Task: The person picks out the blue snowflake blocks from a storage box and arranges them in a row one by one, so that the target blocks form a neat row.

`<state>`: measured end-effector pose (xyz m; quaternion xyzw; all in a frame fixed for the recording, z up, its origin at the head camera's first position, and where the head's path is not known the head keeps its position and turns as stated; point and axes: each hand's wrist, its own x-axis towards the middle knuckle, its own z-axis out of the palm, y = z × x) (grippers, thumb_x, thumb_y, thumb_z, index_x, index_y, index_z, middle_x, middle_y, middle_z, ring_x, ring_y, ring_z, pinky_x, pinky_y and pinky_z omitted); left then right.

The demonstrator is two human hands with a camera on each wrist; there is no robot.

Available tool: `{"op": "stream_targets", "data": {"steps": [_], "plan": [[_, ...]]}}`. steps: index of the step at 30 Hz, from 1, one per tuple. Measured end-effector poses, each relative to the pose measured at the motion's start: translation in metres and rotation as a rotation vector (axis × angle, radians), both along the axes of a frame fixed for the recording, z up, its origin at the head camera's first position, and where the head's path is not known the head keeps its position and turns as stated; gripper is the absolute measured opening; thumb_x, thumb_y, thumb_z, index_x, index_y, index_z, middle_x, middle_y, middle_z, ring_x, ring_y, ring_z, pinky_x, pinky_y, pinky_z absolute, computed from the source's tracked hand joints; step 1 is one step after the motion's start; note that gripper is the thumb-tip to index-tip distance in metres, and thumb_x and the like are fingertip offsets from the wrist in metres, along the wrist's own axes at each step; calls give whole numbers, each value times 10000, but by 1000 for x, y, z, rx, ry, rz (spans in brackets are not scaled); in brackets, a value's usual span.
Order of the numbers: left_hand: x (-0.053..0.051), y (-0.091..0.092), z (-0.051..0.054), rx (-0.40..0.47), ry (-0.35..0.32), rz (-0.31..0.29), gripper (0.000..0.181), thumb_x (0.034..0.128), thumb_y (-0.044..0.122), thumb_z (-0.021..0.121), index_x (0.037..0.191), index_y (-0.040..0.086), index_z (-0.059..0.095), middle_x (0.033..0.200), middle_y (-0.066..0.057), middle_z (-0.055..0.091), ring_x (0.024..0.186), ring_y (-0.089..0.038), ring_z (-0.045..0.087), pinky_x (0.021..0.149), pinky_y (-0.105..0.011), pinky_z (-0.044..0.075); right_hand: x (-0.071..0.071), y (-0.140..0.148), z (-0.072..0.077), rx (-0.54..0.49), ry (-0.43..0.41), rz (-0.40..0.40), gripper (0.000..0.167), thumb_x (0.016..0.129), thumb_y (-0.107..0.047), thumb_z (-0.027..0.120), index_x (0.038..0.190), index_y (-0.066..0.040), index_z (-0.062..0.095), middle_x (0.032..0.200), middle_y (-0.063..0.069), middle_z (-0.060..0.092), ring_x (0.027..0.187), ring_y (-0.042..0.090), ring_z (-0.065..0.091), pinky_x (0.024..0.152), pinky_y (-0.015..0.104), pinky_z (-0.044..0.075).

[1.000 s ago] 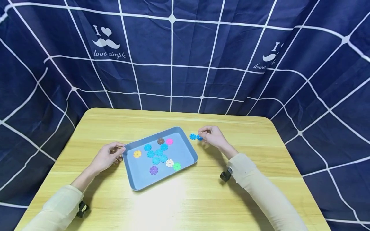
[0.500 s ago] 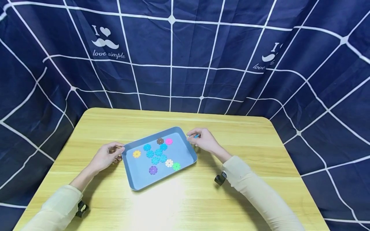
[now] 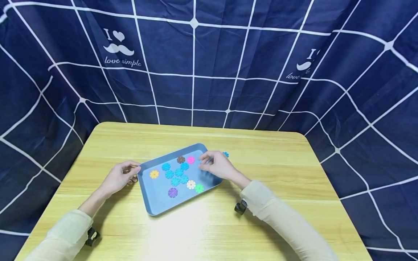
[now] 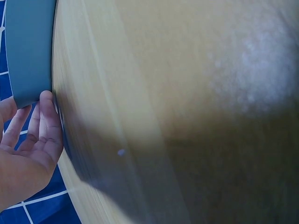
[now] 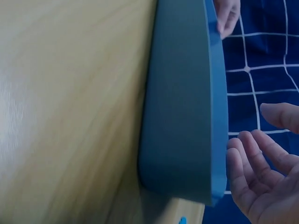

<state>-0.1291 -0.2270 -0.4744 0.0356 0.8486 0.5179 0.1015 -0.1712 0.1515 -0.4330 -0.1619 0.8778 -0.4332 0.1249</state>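
The left hand [image 3: 119, 177] holds the left corner of a blue-grey tray [image 3: 160, 209], thumb at the rim and fingers outside. Over the tray's right end hovers the right hand [image 3: 217, 165]; its thumb and fingers [image 5: 254, 149] are apart, with nothing seen between them. Inside the tray lies a cluster of light-blue notched plastic discs [image 3: 179, 172]. Around it are single discs: yellow [image 3: 154, 174], purple [image 3: 173, 192], brown [image 3: 181, 159], pink [image 3: 191, 160], cream [image 3: 191, 184] and green [image 3: 199, 187]. A blue disc [image 3: 225, 154] shows on the table just behind the right hand.
The tray stands on a wooden table [image 3: 267, 159]. A dark blue curtain [image 3: 169, 90] with white lines surrounds its back and sides. Small black devices are worn on both wrists.
The right hand has moved left from the blue discs beside the tray to above the tray's right end. One of those two discs is out of sight now. The left hand stays put.
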Motion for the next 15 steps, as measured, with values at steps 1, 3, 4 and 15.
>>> {"op": "stream_targets", "data": {"steps": [1, 3, 4, 15], "plan": [[0, 0, 0, 1, 1, -2, 364, 1092, 183, 591, 1341, -82, 618, 926, -143, 728, 745, -125, 677, 642, -263, 609, 0, -2, -1, 3, -3, 11, 327, 929, -174, 805, 1213, -22, 744, 1014, 93, 761, 765, 174, 691, 676, 257, 564], [0, 0, 1, 7, -1, -2, 366, 1092, 182, 591, 1342, -84, 616, 929, -142, 728, 745, -123, 676, 644, -264, 610, 1, -6, -4, 4, -10, 32, 323, 930, -173, 804, 1212, -26, 744, 1015, 91, 754, 777, 216, 712, 668, 259, 565], [-1, 0, 0, 7, -2, -1, 365, 1091, 179, 591, 1342, -86, 615, 932, -143, 729, 744, -122, 676, 645, -264, 610, 1, -8, -6, 7, -9, 40, 318, 930, -170, 804, 1209, -29, 745, 1012, 89, 752, 775, 217, 717, 667, 256, 566], [0, 0, 2, 13, 1, -7, 358, 1089, 179, 595, 1322, -91, 620, 903, -121, 719, 740, -127, 672, 645, -263, 610, 6, -23, -23, 68, 12, 82, 267, 913, -162, 831, 1146, -55, 757, 941, 38, 730, 732, 90, 614, 678, 200, 540]]}}
